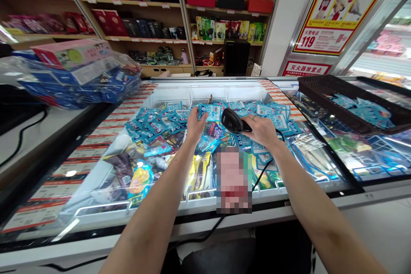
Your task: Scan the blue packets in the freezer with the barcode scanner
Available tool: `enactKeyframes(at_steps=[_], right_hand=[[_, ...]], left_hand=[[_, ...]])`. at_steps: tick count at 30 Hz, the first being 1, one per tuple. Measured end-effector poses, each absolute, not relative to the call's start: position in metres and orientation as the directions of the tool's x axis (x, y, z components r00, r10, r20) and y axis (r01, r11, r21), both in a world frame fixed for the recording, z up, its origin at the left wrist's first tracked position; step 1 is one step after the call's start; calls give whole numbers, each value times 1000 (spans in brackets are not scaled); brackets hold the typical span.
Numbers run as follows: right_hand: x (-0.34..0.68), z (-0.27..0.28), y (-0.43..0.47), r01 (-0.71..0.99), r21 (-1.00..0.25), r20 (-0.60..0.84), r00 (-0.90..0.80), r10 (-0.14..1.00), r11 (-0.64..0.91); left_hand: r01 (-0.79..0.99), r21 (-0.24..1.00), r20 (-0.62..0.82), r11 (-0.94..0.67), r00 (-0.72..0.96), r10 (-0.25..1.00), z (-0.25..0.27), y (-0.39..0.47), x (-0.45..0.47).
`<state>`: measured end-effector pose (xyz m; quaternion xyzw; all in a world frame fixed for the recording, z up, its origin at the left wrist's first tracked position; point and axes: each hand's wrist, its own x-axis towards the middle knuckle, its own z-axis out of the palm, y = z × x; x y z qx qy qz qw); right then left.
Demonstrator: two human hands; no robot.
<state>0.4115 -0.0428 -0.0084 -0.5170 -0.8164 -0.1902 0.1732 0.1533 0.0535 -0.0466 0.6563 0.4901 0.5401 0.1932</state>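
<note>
My left hand (195, 124) pinches a small blue packet (213, 112) by its left edge, above the glass lid of a chest freezer. In my right hand (261, 129) is a black barcode scanner (231, 120), its head tilted toward that packet. The scanner's cord hangs from my right hand down over the freezer's front edge. Many similar blue packets lie spread on the glass, in one group to the left (157, 122) and another to the right (276, 113). Through the glass, ice creams in colored wrappers (199, 169) show below.
A dark brown basket (349, 115) holding more blue packets stands on the right. Plastic-wrapped boxes (80, 72) are stacked at the left. Behind the freezer are shelves (167, 4) of bottles and boxes. Pixelation hides something at the front middle.
</note>
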Motion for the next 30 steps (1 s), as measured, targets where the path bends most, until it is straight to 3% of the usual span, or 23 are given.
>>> enactKeyframes(at_steps=[7, 11, 18, 21, 24, 27, 30], right_hand=[[413, -10, -42, 908, 129, 506, -407, 761, 399], [413, -12, -41, 915, 116, 516, -388, 764, 386], [413, -11, -43, 917, 120, 506, -386, 771, 381], [413, -11, -43, 918, 119, 504, -384, 774, 378], [414, -12, -41, 921, 113, 509, -375, 775, 372], [416, -13, -40, 924, 105, 522, -367, 770, 368], [417, -12, -40, 928, 105, 525, -357, 772, 358]], left_hand=[[481, 756, 526, -444, -42, 850, -43, 50, 153], [530, 737, 550, -420, -108, 828, -41, 48, 156], [732, 614, 701, -294, -334, 630, -29, 30, 160], [807, 480, 731, -345, -150, 666, -28, 25, 163], [844, 343, 649, -413, 104, 753, -32, 28, 167], [877, 291, 624, -383, 130, 771, -38, 32, 170], [873, 335, 653, -354, 56, 756, -43, 35, 171]])
